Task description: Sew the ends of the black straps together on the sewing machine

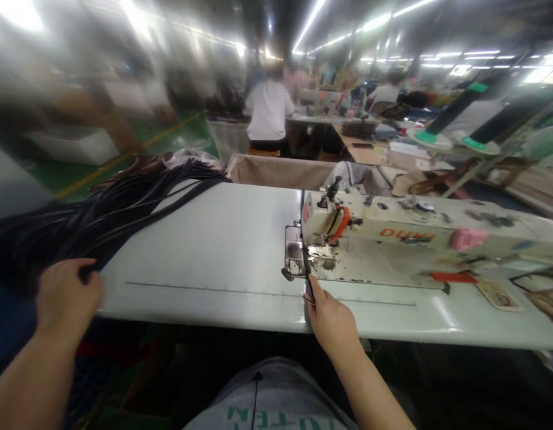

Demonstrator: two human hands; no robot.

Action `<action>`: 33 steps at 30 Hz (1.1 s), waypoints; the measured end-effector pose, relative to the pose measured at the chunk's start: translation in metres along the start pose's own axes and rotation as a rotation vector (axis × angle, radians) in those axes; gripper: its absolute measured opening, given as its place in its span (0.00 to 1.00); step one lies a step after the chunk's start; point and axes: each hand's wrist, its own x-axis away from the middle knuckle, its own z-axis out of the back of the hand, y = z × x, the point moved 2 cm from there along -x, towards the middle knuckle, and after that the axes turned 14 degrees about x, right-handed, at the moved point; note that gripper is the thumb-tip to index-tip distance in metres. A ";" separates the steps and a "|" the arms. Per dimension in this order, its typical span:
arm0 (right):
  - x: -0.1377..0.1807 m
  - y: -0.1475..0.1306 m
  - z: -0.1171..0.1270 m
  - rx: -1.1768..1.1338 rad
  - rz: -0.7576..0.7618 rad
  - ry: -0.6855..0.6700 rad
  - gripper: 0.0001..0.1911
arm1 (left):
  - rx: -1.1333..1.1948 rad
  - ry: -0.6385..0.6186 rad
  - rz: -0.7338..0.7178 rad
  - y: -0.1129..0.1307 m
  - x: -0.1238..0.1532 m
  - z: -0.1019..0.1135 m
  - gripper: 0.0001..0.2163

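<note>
Wears grey garment [270,397]. Pinches black strip [307,261] in curled right hand [332,318] beside sewing machine [370,224]. Half-closes left hand [67,298] by black bundle [88,224]; can't tell its hold.

Black strips [137,206]: long, narrow, limp; loose overlapping heap along table's [240,239] left side, far ends fanned out. One single strip [307,263] apart, running lengthwise from beneath the needle end of the sewing machine [370,236] (off-white, orange lettering, upright) to the right hand [332,316]. Thin metal tips [307,299] beside its fingers, too small to identify.
</note>
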 end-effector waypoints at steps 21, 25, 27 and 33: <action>0.010 0.021 -0.006 -0.520 -0.105 0.040 0.25 | 0.498 -0.525 -0.994 0.353 0.185 -0.123 0.18; 0.008 0.025 -0.010 -0.697 -0.152 0.052 0.26 | 0.430 -0.512 -0.978 0.354 0.184 -0.116 0.23; 0.007 0.026 -0.011 -0.757 -0.168 0.057 0.25 | 0.394 -0.526 -0.954 0.356 0.184 -0.114 0.27; 0.010 0.029 -0.008 -0.831 -0.191 0.095 0.23 | 0.374 -0.591 -0.913 0.359 0.184 -0.113 0.34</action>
